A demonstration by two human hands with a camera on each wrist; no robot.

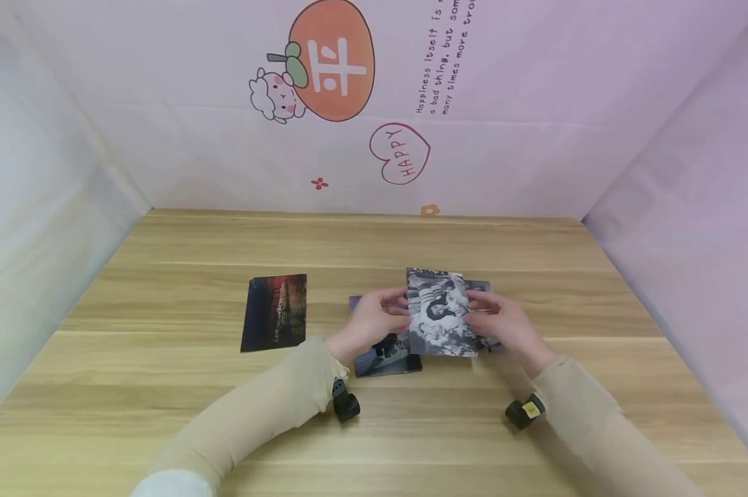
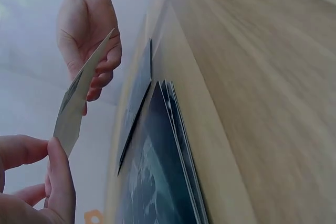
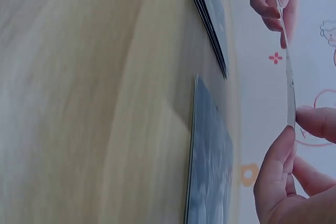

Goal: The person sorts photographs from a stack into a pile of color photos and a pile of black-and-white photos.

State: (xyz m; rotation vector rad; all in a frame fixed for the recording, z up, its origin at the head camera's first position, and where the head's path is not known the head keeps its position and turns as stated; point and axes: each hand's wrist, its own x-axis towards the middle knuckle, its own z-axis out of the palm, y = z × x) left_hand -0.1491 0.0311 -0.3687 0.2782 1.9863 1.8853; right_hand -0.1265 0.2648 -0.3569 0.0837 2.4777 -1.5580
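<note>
Wrinkles show in the white left wall (image 1: 32,207), next to the light brown, stripy wood surface (image 1: 101,414). A dark red and blue picture card (image 1: 274,314) lies flat on the left part. Up behind it, the back wall (image 1: 194,138) has a little sheep drawing (image 1: 268,96) beside a big orange fruit drawing (image 1: 358,76). The left grip (image 1: 369,323) is narrow, pinching one side of a black-and-white photo (image 1: 439,314), above a pile of picture cards (image 1: 386,359). A red heart (image 1: 400,153) on the wall says HAPPY. The photo is tipped, up off the surface, between both grips. Black writing (image 1: 445,59) is high behind it. The right grip (image 1: 509,328) is narrow too, pinching the photo's other side, near a flat grey picture card (image 1: 481,285). The right wall (image 1: 691,193) looks a bit pink.
</note>
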